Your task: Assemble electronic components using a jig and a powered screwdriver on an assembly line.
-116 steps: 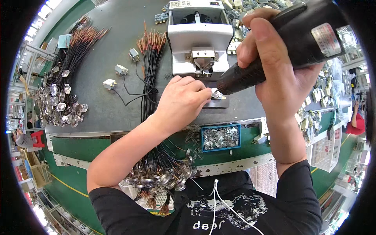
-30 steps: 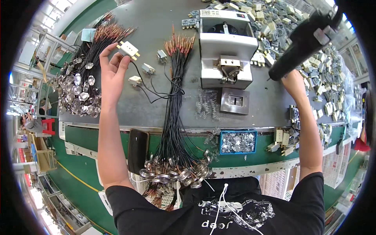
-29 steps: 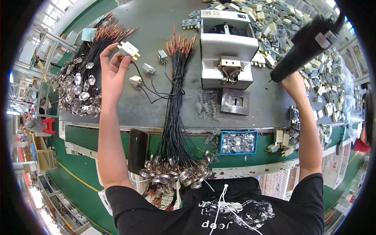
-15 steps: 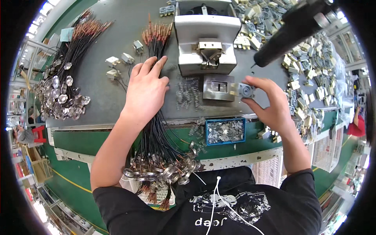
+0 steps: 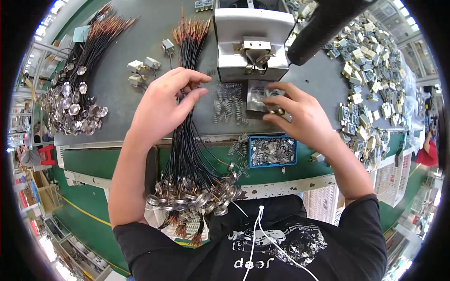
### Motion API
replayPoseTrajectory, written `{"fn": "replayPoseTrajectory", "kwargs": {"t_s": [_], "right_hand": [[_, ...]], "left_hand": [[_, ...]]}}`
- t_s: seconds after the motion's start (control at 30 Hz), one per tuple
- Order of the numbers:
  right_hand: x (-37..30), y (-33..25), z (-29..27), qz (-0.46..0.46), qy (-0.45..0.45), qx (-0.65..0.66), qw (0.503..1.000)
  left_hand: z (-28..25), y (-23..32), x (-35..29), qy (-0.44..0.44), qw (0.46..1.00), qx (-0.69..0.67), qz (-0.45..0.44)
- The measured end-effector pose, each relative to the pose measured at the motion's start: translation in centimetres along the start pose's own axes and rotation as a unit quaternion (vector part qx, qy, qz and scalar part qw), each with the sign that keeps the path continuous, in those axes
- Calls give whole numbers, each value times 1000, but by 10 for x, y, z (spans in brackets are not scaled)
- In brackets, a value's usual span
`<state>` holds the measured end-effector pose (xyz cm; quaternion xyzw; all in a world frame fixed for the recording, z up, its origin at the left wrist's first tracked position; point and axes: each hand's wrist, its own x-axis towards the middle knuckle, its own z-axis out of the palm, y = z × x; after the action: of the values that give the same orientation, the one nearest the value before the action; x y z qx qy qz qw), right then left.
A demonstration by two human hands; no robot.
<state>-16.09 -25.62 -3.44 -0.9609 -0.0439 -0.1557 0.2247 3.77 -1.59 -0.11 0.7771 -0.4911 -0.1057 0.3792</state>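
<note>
My right hand (image 5: 304,110) is at the steel block (image 5: 255,100), its fingertips over the block's right side. Between thumb and middle finger a small shiny round piece (image 5: 278,111) shows; the fingers cover the rest. Over the bundle of black wires (image 5: 183,136) hovers my left hand (image 5: 168,100), thumb and forefinger apart, the other fingers curled partly out of sight. The bundle has copper-red tips (image 5: 191,33) at its far end and round metal caps (image 5: 197,199) hanging past the table's near edge. Loose springs (image 5: 228,104) lie between my hands.
Behind the block stands a metal machine (image 5: 253,42), with a black hanging tool (image 5: 318,33) to its right. A blue tray (image 5: 273,165) of small metal pieces sits near the edge. Grey and cream housings (image 5: 361,93) are heaped right; another wire bundle (image 5: 86,70) lies left.
My right hand has moved left onto the steel block; the grey-and-cream housing it held is no longer plainly visible. My left hand has turned, its thumb now showing apart from the forefinger.
</note>
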Motion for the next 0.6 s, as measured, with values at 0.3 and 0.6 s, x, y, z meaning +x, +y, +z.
{"fn": "replayPoseTrajectory", "kwargs": {"t_s": [0.3, 0.6], "right_hand": [[18, 0, -1, -19, -66, 0, 998], [13, 11, 15, -16, -12, -44, 999]], "left_hand": [[-17, 2, -15, 51, 998, 9, -39], [-30, 7, -31, 5, 997, 19, -70]]}}
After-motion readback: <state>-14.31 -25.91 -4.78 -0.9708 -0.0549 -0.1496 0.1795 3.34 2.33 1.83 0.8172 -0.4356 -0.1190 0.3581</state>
